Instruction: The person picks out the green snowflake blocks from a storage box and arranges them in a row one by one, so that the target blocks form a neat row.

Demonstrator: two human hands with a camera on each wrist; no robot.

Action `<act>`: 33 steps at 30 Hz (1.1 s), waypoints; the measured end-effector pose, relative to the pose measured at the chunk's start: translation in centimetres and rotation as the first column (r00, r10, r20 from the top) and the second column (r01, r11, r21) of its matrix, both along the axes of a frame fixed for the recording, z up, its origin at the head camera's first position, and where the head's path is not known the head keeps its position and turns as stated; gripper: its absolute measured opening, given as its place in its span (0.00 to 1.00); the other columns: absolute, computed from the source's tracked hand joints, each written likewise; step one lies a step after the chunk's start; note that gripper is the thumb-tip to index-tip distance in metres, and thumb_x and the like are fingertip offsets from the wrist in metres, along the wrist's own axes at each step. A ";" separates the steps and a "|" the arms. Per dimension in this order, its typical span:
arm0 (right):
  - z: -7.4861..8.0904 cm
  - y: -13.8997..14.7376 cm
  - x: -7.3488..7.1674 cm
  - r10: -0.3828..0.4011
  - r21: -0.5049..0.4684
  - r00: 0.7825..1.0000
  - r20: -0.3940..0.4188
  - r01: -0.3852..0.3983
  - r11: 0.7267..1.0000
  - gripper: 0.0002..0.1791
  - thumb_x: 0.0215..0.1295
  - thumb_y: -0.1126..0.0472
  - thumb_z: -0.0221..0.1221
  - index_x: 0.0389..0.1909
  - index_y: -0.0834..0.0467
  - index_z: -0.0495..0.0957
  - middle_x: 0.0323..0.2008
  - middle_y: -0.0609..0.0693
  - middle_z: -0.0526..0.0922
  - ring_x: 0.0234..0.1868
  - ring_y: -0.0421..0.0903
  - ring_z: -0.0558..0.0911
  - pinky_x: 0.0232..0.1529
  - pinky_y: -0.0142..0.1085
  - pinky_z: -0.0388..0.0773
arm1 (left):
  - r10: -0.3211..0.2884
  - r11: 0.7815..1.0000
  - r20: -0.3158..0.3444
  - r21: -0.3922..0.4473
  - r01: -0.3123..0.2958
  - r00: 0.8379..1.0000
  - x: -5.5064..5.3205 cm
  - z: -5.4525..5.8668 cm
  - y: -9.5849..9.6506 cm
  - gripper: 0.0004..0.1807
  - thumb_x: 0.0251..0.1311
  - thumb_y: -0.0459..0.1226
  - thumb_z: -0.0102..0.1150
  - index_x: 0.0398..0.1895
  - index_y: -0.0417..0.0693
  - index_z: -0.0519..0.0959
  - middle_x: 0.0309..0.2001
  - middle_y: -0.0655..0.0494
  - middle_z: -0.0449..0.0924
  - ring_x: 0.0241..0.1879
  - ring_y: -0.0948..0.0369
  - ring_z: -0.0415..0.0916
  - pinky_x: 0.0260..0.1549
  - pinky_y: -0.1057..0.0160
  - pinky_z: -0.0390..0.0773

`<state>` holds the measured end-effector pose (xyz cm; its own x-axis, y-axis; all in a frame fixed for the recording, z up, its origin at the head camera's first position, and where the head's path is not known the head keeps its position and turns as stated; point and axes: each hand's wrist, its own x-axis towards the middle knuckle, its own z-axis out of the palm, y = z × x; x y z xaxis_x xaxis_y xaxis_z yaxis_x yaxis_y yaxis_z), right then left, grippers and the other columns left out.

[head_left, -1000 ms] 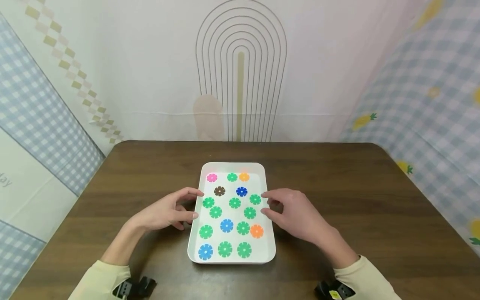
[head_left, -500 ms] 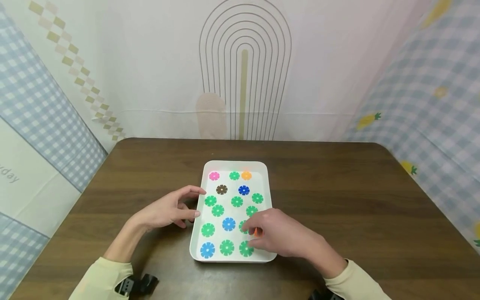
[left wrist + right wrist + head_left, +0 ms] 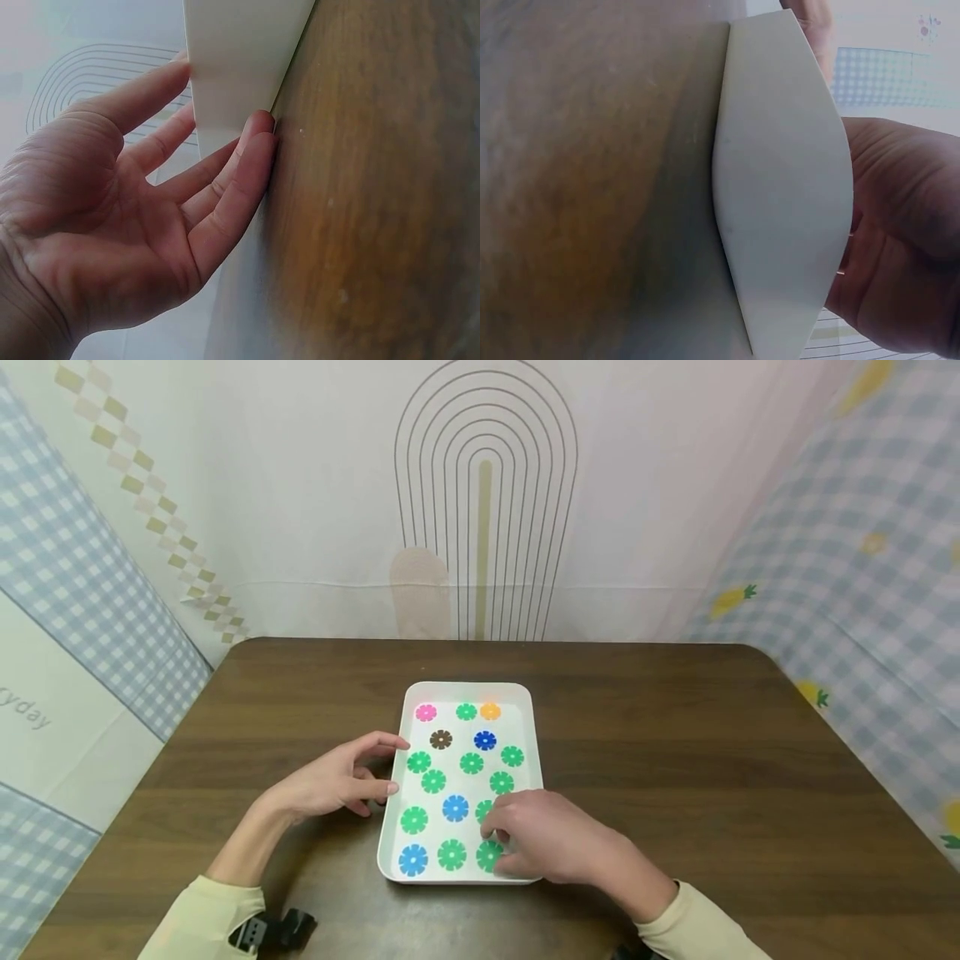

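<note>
white shallow plastic-looking tray (image 3: 468, 693) lies under the right hand (image 3: 547, 837); green notched disc (image 3: 488, 853) just by its thumb. change: this hand has shifted in from the tray's side, hiding the orange notched disc; likely disc handling under way. right grip: cannot tell whether pinching. left hand (image 3: 337, 779): fingers apart, touching the tray's wall. brown wood-grain table (image 3: 637, 710) beneath.

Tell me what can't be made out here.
Whatever the right hand may pinch: head view, hidden by that hand; right wrist view, by the wall of the white tray.
Right edge of the front green disc nearest that hand: head view, behind it.
Black device at the right wrist: head view, cut off by bottom edge.
Start of the lettering: head view, beyond the left edge.
</note>
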<state>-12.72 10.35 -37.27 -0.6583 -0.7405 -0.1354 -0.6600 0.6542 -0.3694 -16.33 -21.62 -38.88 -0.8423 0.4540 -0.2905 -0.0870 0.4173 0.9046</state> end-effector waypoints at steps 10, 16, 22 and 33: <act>-0.4 -0.1 0.0 -0.005 0.011 1.000 -0.024 0.005 1.000 0.09 0.61 0.55 0.75 0.42 0.50 0.89 0.34 0.39 0.80 0.33 0.36 0.73 0.37 0.29 0.73 | 0.007 1.000 0.008 -0.006 -0.007 1.000 -0.1 0.0 0.1 0.34 0.70 0.40 0.68 0.75 0.50 0.66 0.77 0.36 0.60 0.45 0.52 0.84 0.39 0.53 0.86; -0.4 -0.1 0.1 -0.007 0.035 0.999 -0.038 0.008 0.999 0.11 0.61 0.53 0.75 0.44 0.48 0.88 0.38 0.38 0.80 0.35 0.35 0.73 0.37 0.30 0.74 | 0.008 1.000 0.007 0.004 -0.008 1.000 -0.1 -0.1 0.1 0.34 0.70 0.39 0.69 0.75 0.50 0.66 0.77 0.36 0.60 0.43 0.52 0.83 0.39 0.53 0.86; -0.5 -0.3 0.1 -0.001 0.025 1.000 -0.025 0.002 1.000 0.11 0.61 0.54 0.75 0.42 0.45 0.85 0.35 0.37 0.80 0.34 0.35 0.74 0.38 0.30 0.74 | 0.004 1.000 0.008 0.029 -0.004 1.000 -0.1 -0.3 -0.2 0.34 0.70 0.39 0.69 0.75 0.49 0.66 0.78 0.35 0.59 0.43 0.52 0.83 0.38 0.52 0.85; -0.8 0.0 0.0 0.001 -0.039 0.997 0.078 0.002 0.999 0.11 0.62 0.56 0.74 0.42 0.41 0.84 0.28 0.32 0.77 0.29 0.34 0.72 0.35 0.28 0.72 | -0.004 0.998 0.012 0.055 0.004 1.000 -0.1 -0.9 -0.4 0.35 0.69 0.40 0.70 0.75 0.49 0.66 0.78 0.33 0.58 0.42 0.53 0.84 0.37 0.53 0.85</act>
